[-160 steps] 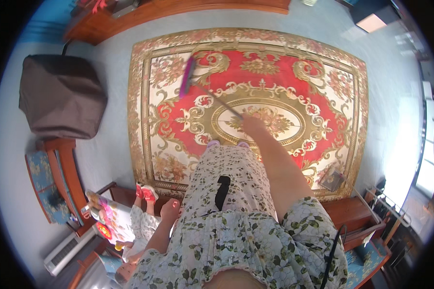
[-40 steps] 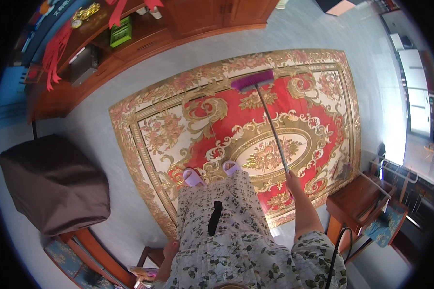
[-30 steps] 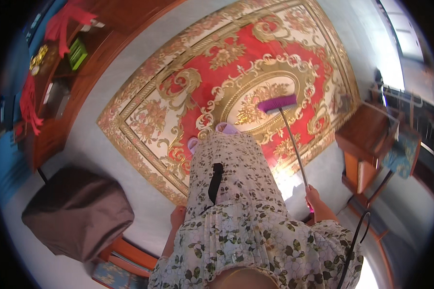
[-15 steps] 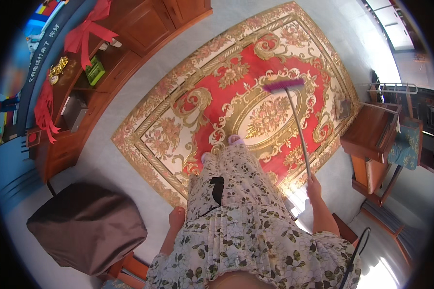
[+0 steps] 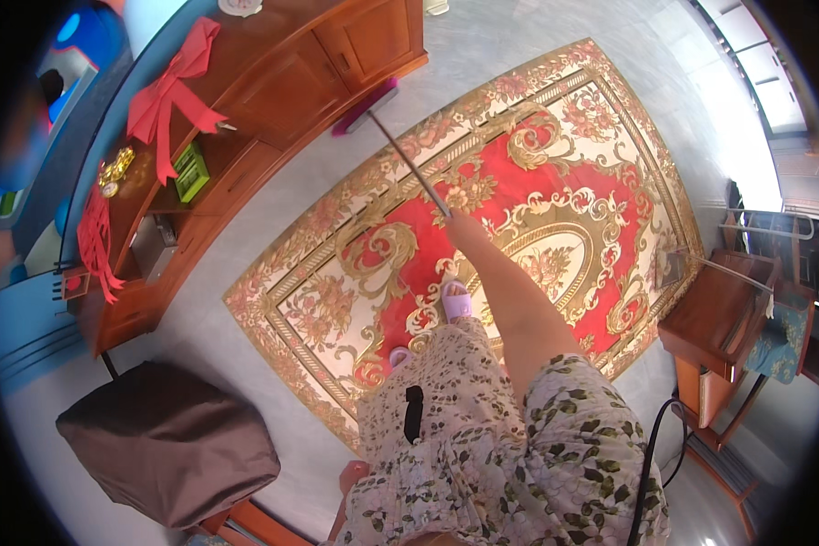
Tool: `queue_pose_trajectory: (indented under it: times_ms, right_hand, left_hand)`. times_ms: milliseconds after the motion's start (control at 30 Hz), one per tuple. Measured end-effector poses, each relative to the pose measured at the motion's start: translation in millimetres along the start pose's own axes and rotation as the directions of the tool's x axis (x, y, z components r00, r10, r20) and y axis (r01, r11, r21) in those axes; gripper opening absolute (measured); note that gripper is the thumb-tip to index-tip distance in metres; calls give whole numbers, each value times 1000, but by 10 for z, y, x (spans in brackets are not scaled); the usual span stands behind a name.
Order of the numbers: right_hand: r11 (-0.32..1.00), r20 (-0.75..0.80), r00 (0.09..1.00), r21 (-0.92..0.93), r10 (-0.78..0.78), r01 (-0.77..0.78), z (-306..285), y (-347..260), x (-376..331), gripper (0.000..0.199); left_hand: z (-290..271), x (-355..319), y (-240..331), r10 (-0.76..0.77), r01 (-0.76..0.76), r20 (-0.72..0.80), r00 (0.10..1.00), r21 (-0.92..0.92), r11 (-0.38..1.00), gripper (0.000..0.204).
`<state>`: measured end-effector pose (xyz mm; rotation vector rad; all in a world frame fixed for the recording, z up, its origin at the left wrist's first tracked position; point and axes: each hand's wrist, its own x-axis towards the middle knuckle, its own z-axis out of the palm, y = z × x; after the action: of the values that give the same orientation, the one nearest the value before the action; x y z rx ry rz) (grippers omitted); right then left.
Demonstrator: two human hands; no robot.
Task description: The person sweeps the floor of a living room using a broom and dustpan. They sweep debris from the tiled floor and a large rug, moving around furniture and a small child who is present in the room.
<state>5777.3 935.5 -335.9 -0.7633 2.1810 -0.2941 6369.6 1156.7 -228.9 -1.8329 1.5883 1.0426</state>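
My right hand (image 5: 464,229) is wrapped round the grey handle of a broom (image 5: 409,162), my arm stretched forward over the rug. The broom's purple head (image 5: 364,106) rests on the grey floor, between the foot of the wooden cabinet and the rug's far-left edge. My left hand (image 5: 354,474) hangs low beside my flowered clothing, partly covered by it; its fingers look curled, with nothing showing in them. A large red, cream and gold rug (image 5: 446,246) lies under my feet, which wear pale purple slippers (image 5: 457,300).
A long wooden cabinet (image 5: 287,96) with red bows and a green box (image 5: 191,173) runs along the left. A brown-covered object (image 5: 168,446) stands at the lower left. Right of the rug are a dustpan (image 5: 672,268) and wooden furniture (image 5: 719,309).
My right hand has swung the broom forward and left, from the rug's middle to the floor by the cabinet. My left hand sits lower in view.
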Motion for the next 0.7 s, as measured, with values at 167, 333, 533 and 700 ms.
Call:
queue_pose_trajectory:
  times_ms: [167, 333, 533, 700]
  right_hand:
    - [999, 89, 996, -50, 12, -8, -370, 550, 83, 35]
    - [971, 46, 973, 67, 225, -228, -677, 2178, -895, 37]
    - [824, 23, 830, 115, 557, -556, -1000, 3461, -2955, 39]
    - [600, 93, 644, 283, 759, -748, -489, 3828, -4102, 38]
  left_hand:
    - [-161, -6, 566, 9, -9, -10, 1000, 44, 999, 21]
    - [-570, 251, 1151, 129, -127, -8, 992, 138, 982, 21]
    - [-899, 712, 2070, 307, -308, 49, 950, 286, 907, 21]
    - [-1216, 1252, 2478, 388, -421, 163, 907, 373, 827, 22]
